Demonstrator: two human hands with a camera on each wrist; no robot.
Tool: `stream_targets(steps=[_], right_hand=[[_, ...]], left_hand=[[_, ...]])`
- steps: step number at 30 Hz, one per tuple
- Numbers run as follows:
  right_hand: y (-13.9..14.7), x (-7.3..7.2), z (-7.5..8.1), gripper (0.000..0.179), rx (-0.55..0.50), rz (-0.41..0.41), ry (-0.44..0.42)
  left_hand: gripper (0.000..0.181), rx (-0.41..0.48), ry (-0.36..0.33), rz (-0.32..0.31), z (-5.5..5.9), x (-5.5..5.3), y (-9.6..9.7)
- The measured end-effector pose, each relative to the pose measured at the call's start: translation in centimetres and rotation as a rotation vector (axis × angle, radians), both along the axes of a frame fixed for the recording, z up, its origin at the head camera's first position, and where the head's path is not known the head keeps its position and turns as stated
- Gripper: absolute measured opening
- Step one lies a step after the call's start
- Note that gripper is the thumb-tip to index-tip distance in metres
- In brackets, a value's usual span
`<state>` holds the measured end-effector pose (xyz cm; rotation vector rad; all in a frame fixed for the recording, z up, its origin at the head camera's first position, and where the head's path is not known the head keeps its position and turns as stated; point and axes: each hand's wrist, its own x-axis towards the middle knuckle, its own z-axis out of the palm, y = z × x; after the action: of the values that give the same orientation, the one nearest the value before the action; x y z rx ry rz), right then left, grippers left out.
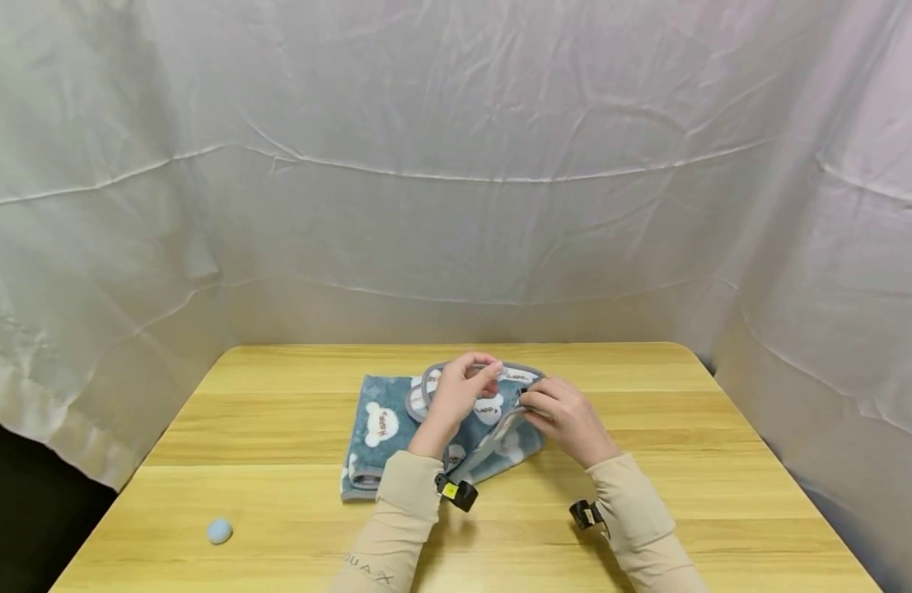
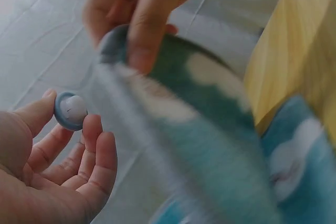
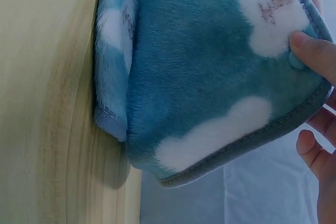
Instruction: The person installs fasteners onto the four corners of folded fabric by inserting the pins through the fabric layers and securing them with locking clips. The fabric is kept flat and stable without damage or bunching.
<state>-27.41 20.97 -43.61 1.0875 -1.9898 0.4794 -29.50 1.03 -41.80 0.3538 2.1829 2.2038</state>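
A teal fleece blanket (image 1: 382,387) with white bear heads, "Happy" lettering and grey binding lies folded on the table, one flap raised. My left hand (image 1: 466,389) is over it and pinches a small round blue-and-white button-like piece (image 2: 71,110) between thumb and fingertip, its other fingers loosely curled. My right hand (image 1: 567,416) grips the bound edge of the raised flap (image 3: 210,87), thumb on the fleece face. A light blue round bit (image 3: 297,61) shows under that thumb against the fleece. The button-like piece is beside the flap in the left wrist view.
A light blue ball-like thing (image 1: 219,530) sits on the wooden table (image 1: 278,445) at the front left. Pale curtains (image 1: 470,231) hang behind the table and at both sides. Each wrist wears a small black camera (image 1: 461,496).
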Motion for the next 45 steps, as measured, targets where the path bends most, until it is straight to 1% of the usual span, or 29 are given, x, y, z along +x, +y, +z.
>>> stream_targets(steps=[2,4,10,13,16,20,23,24,26,30,31,33,39,45], right_hand=[[0.0,0.0,0.0,0.024,0.001,0.003,-0.003],[-0.1,0.0,0.0,0.025,0.002,0.007,0.0],[-0.2,0.2,0.0,0.026,0.008,0.003,-0.003],[-0.2,0.2,0.0,0.027,0.005,0.004,-0.001],[-0.2,0.1,0.0,0.027,0.007,-0.001,0.008],[-0.3,0.1,0.0,0.027,0.003,-0.002,0.012],[-0.3,0.0,0.0,0.028,-0.003,0.005,0.021],[-0.3,0.0,-0.1,0.028,-0.002,0.005,0.024],[-0.2,0.0,-0.1,0.027,0.004,0.002,0.018],[-0.2,0.1,-0.2,0.028,0.009,0.003,0.021],[-0.2,0.1,-0.2,0.028,0.01,0.003,0.02],[-0.3,0.0,-0.2,0.028,0.009,0.005,0.02],[-0.2,0.0,-0.2,0.026,0.01,0.006,0.01],[-0.1,0.0,-0.2,0.028,-0.003,-0.03,-0.009]], left_hand=[[0.03,0.015,-0.036,-0.012,-0.4,-0.1,0.5],[0.031,0.01,-0.056,-0.022,-0.6,0.0,0.8],[0.032,-0.017,-0.081,-0.043,-1.5,-0.1,1.4],[0.029,-0.012,-0.091,-0.052,-1.6,-0.1,1.6],[0.027,-0.014,-0.091,-0.065,-1.1,0.1,1.6],[0.029,-0.021,-0.08,-0.078,0.3,1.1,1.5],[0.03,-0.013,-0.067,-0.078,1.0,1.8,1.4],[0.03,-0.013,-0.062,-0.074,0.7,1.6,1.5],[0.03,-0.017,-0.064,-0.067,0.5,1.4,1.5],[0.028,-0.036,-0.078,-0.062,-1.1,0.3,1.8],[0.027,-0.037,-0.082,-0.064,-1.0,0.3,1.7],[0.028,-0.038,-0.081,-0.065,-1.6,0.0,1.8],[0.029,-0.036,-0.075,-0.074,-1.8,0.0,1.8],[0.03,-0.062,-0.06,-0.12,-1.7,-0.1,1.6]])
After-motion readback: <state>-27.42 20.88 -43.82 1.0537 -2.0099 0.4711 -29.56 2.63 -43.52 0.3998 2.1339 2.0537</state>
